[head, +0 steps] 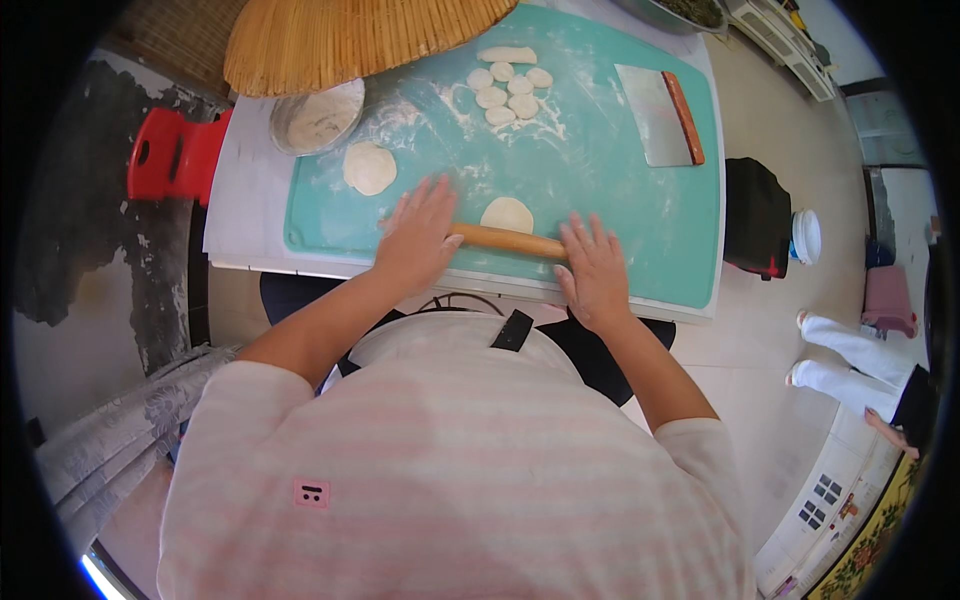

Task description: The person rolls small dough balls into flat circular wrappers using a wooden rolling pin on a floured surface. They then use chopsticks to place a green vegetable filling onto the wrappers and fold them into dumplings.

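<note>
A wooden rolling pin [510, 239] lies across the near part of a teal dough mat [592, 195]. My left hand [420, 236] holds its left end beneath the palm, fingers stretched forward. Under my right hand [598, 270] is the other end, held down with the fingers spread. A flat dough round [508, 215] lies against the pin's far side, its near edge hidden. Another rolled dough round [370, 169] sits to the left, beyond my left hand. Farther back, several small dough pieces [491, 97] are grouped near a short dough strip [508, 55].
A metal bowl of flour [319, 120] stands at the mat's left edge, partly beneath a straw lid [367, 45]. A dough scraper [660, 116] with a wooden handle lies right. Beyond are a black stool [757, 217], a white bucket [806, 236] and a person [855, 382].
</note>
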`<action>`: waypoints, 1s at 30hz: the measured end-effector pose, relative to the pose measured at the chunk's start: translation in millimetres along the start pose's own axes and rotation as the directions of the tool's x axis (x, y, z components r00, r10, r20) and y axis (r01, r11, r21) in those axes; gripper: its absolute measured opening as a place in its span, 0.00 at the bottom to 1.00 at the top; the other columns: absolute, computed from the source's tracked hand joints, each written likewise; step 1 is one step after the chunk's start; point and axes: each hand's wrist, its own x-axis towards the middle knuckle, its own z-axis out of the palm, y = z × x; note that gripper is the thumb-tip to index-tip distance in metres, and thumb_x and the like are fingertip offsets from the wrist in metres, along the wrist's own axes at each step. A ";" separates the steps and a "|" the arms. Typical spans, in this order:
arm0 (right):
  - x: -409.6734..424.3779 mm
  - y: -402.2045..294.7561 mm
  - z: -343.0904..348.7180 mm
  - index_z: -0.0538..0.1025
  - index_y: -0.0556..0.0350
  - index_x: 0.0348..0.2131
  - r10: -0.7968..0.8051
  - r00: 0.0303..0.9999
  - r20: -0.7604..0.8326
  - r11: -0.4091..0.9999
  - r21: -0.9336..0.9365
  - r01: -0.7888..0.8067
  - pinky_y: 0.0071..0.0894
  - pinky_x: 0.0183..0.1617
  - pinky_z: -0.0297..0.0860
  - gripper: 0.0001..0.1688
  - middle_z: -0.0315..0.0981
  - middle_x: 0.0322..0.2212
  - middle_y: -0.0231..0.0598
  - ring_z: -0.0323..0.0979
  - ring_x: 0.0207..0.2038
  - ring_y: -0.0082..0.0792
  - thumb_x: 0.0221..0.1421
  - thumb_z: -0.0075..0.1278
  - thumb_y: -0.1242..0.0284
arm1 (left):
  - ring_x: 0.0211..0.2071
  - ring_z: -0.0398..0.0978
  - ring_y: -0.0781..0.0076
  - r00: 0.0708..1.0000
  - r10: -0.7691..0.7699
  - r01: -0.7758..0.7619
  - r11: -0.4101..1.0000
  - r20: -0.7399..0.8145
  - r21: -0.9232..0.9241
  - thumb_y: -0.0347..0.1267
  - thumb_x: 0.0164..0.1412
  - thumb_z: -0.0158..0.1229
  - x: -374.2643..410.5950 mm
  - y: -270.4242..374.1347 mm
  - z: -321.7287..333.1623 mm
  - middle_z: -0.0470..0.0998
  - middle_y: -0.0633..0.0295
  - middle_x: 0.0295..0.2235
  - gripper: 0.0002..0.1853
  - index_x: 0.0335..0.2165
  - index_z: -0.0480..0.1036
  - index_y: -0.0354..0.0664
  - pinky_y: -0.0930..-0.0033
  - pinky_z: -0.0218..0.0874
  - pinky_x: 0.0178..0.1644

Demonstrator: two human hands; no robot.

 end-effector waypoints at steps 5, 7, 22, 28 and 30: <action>70.5 20.2 5.5 0.63 0.54 0.55 0.011 0.995 -0.103 0.999 -0.035 -0.015 0.53 0.63 0.47 0.29 0.53 0.58 0.44 0.47 0.62 0.46 0.56 0.43 0.61 | 0.64 0.39 0.50 0.981 -0.127 0.128 0.992 -0.146 -0.002 0.40 0.62 0.44 55.9 -13.9 0.6 0.43 0.47 0.63 0.32 0.59 0.49 0.32 0.52 0.34 0.65; 75.2 30.6 14.6 0.64 0.55 0.54 0.052 0.989 -0.138 0.998 -0.024 -0.056 0.52 0.62 0.47 0.29 0.53 0.58 0.45 0.48 0.62 0.46 0.56 0.44 0.61 | 0.64 0.41 0.49 0.963 -0.189 0.194 0.981 -0.191 0.004 0.40 0.62 0.44 76.1 -15.9 -2.0 0.43 0.46 0.63 0.32 0.59 0.49 0.32 0.52 0.35 0.65; -20.7 -8.4 7.9 0.71 0.51 0.35 -0.041 0.963 -0.265 0.982 0.169 0.088 0.49 0.57 0.58 0.19 0.72 0.35 0.36 0.69 0.43 0.42 0.39 0.57 0.77 | 0.31 0.74 0.58 0.957 -0.186 0.261 0.888 0.225 -0.379 0.34 0.50 0.59 57.7 43.5 -11.7 0.75 0.54 0.28 0.13 0.33 0.72 0.39 0.63 0.65 0.37; -27.2 5.2 10.5 0.72 0.48 0.37 0.040 0.964 -0.263 0.984 0.176 0.007 0.43 0.44 0.65 0.19 0.72 0.30 0.35 0.69 0.36 0.42 0.39 0.55 0.76 | 0.34 0.73 0.58 0.956 -0.289 0.177 0.699 -0.047 -0.693 0.30 0.51 0.57 22.4 7.1 -27.8 0.76 0.53 0.32 0.10 0.35 0.72 0.40 0.62 0.64 0.40; -26.1 20.3 13.9 0.72 0.47 0.37 0.067 0.959 -0.276 0.989 0.148 -0.026 0.42 0.39 0.66 0.19 0.72 0.30 0.36 0.69 0.35 0.42 0.39 0.54 0.76 | 0.38 0.73 0.56 0.910 -0.390 0.163 0.649 -0.142 -0.743 0.28 0.51 0.56 15.3 -44.2 -15.8 0.75 0.52 0.35 0.12 0.37 0.72 0.41 0.62 0.63 0.44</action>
